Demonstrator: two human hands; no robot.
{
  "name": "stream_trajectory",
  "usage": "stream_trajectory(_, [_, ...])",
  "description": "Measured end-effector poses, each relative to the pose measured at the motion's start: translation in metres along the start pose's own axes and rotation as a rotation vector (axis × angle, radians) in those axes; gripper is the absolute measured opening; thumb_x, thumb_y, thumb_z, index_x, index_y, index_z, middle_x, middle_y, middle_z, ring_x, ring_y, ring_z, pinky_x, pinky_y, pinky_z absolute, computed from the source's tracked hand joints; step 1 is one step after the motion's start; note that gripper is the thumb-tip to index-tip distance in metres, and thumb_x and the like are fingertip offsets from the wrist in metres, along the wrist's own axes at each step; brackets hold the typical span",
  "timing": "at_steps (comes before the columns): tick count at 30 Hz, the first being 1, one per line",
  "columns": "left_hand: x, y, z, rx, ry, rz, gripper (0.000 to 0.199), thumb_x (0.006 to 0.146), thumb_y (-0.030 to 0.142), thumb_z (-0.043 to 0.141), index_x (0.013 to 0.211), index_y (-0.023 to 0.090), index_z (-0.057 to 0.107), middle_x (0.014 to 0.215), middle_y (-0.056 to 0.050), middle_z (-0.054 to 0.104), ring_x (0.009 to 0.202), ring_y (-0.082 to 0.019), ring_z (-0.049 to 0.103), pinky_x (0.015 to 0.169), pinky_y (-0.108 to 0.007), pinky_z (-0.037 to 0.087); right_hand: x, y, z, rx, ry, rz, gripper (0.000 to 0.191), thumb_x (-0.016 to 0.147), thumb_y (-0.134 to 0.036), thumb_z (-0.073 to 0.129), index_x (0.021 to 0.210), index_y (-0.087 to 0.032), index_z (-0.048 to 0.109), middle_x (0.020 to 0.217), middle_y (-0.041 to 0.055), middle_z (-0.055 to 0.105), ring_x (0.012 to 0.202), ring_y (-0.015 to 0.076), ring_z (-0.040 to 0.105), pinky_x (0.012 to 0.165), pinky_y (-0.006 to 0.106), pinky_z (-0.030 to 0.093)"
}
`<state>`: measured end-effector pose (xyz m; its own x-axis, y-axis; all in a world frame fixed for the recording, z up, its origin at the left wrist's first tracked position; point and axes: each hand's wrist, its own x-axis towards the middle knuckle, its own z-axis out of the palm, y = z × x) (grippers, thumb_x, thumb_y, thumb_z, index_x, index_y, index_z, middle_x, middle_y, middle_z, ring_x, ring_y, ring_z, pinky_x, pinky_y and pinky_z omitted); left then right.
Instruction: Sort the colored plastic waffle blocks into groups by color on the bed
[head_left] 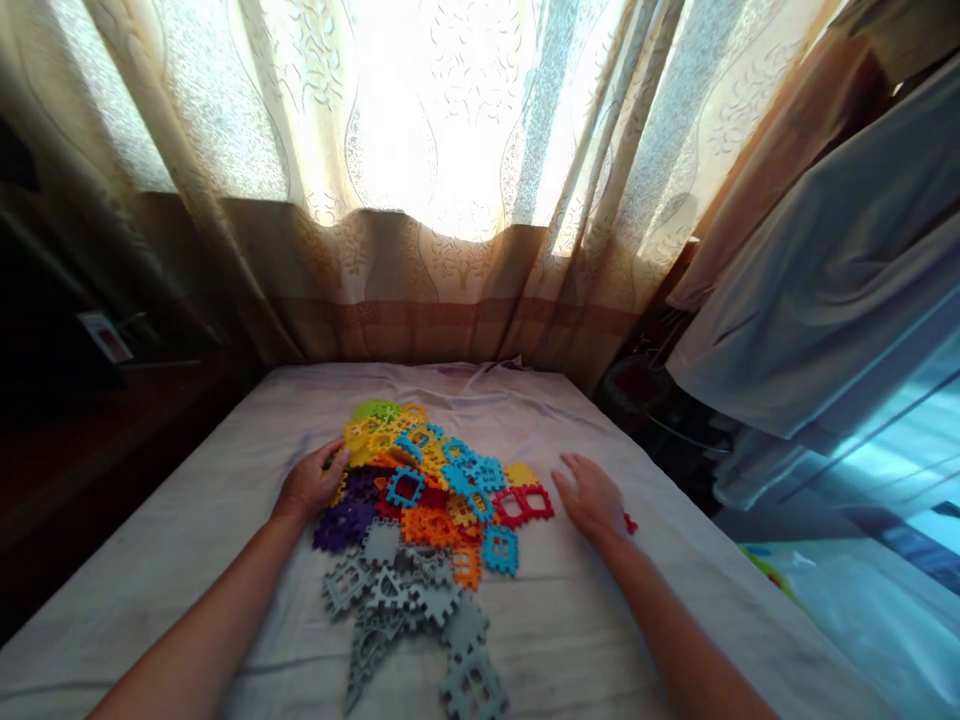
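Well inside the sheet's edges (637, 465), left hand (309, 482) and right hand (592, 497) flank tiles (426, 526)

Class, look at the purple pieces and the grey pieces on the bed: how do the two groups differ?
The purple pieces are bunched in a compact clump, while the grey pieces spread over a larger area. The purple pieces lie close to the left hand; the grey pieces reach nearer the camera. The purple pieces look dark, the grey pieces paler. Both groups have notched edges and lie on the pale sheet.
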<state>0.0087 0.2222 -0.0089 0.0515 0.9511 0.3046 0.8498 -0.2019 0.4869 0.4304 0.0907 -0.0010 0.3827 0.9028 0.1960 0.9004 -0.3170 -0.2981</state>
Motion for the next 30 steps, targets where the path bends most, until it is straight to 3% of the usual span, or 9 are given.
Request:
stream_trajectory(2, [-0.003, 0.005, -0.001, -0.008, -0.025, 0.017, 0.053, 0.083, 0.052, 0.039, 0.114, 0.02, 0.067, 0.116, -0.008, 0.071, 0.111, -0.025, 0.064, 0.098, -0.034, 0.047, -0.008, 0.027, -0.004, -0.111, -0.043, 0.264, 0.053, 0.094, -0.044, 0.037, 0.136, -0.016, 0.054, 0.141, 0.0164, 0.051, 0.131, 0.0307, 0.046, 0.107, 0.049, 0.037])
stream_trajectory(5, [-0.013, 0.012, -0.004, -0.021, -0.068, 0.046, 0.053, 0.082, 0.05, 0.042, 0.118, 0.018, 0.065, 0.123, -0.01, 0.068, 0.12, -0.024, 0.059, 0.105, -0.035, 0.042, -0.021, 0.015, 0.0, -0.138, -0.12, 0.166, 0.053, 0.095, -0.043, 0.034, 0.137, -0.016, 0.053, 0.142, 0.0161, 0.05, 0.133, 0.0295, 0.044, 0.108, 0.047, 0.035])
stream_trajectory(11, [-0.06, 0.024, -0.016, -0.046, -0.141, 0.076, 0.057, 0.083, 0.052, 0.045, 0.126, 0.016, 0.059, 0.13, -0.011, 0.063, 0.125, -0.026, 0.054, 0.109, -0.04, 0.039, -0.046, -0.116, 0.021, 0.124, -0.173, -0.049, 0.051, 0.096, -0.045, 0.036, 0.139, -0.021, 0.05, 0.142, 0.0135, 0.05, 0.131, 0.0276, 0.047, 0.109, 0.043, 0.034])
stream_trajectory(14, [-0.096, 0.031, -0.028, -0.065, -0.175, 0.08, 0.064, 0.085, 0.053, 0.045, 0.134, 0.013, 0.052, 0.139, -0.015, 0.055, 0.131, -0.027, 0.049, 0.111, -0.041, 0.037, -0.059, -0.155, 0.018, 0.29, -0.193, -0.202, 0.054, 0.095, -0.044, 0.039, 0.14, -0.017, 0.048, 0.145, 0.0148, 0.047, 0.136, 0.0262, 0.041, 0.112, 0.041, 0.032])
stream_trajectory(17, [-0.137, 0.042, -0.042, -0.088, -0.226, 0.096, 0.077, 0.081, 0.06, 0.053, 0.142, 0.014, 0.043, 0.151, -0.018, 0.04, 0.139, -0.031, 0.038, 0.113, -0.045, 0.033, -0.081, -0.147, 0.0, 0.395, -0.192, -0.359, 0.062, 0.091, -0.052, 0.045, 0.144, -0.019, 0.044, 0.148, 0.0131, 0.043, 0.14, 0.0271, 0.035, 0.114, 0.043, 0.03])
stream_trajectory(21, [-0.187, 0.059, -0.058, -0.085, -0.335, 0.202, 0.11, 0.061, 0.058, 0.076, 0.152, 0.023, 0.026, 0.163, -0.015, 0.004, 0.148, -0.037, 0.008, 0.117, -0.052, 0.022, -0.134, -0.095, -0.027, 0.281, -0.326, -0.631, 0.092, 0.067, -0.059, 0.073, 0.146, -0.027, 0.041, 0.157, 0.0134, 0.028, 0.143, 0.0354, 0.025, 0.114, 0.053, 0.026])
stream_trajectory(24, [-0.208, 0.072, -0.061, -0.08, -0.408, 0.24, 0.121, 0.051, 0.048, 0.085, 0.152, 0.028, 0.022, 0.163, -0.011, -0.004, 0.148, -0.037, 0.002, 0.117, -0.053, 0.02, -0.168, -0.073, -0.028, 0.146, -0.431, -0.595, 0.097, 0.056, -0.045, 0.083, 0.144, -0.029, 0.045, 0.155, 0.0138, 0.032, 0.14, 0.038, 0.031, 0.112, 0.053, 0.03])
stream_trajectory(27, [-0.21, 0.084, -0.056, -0.097, -0.456, 0.204, 0.121, 0.045, 0.042, 0.088, 0.15, 0.03, 0.029, 0.163, -0.011, -0.001, 0.148, -0.039, 0.007, 0.117, -0.054, 0.022, -0.173, -0.083, -0.016, 0.157, -0.356, -0.507, 0.087, 0.065, -0.032, 0.076, 0.145, -0.024, 0.043, 0.151, 0.0155, 0.038, 0.138, 0.0337, 0.037, 0.112, 0.048, 0.032])
stream_trajectory(30, [-0.201, 0.095, -0.046, -0.154, -0.382, 0.126, 0.104, 0.053, 0.034, 0.083, 0.147, 0.027, 0.038, 0.162, -0.012, 0.011, 0.147, -0.037, 0.018, 0.116, -0.05, 0.025, -0.158, -0.109, -0.003, 0.211, -0.311, -0.491, 0.086, 0.065, -0.026, 0.074, 0.145, -0.018, 0.043, 0.148, 0.0176, 0.042, 0.136, 0.0333, 0.04, 0.111, 0.047, 0.035])
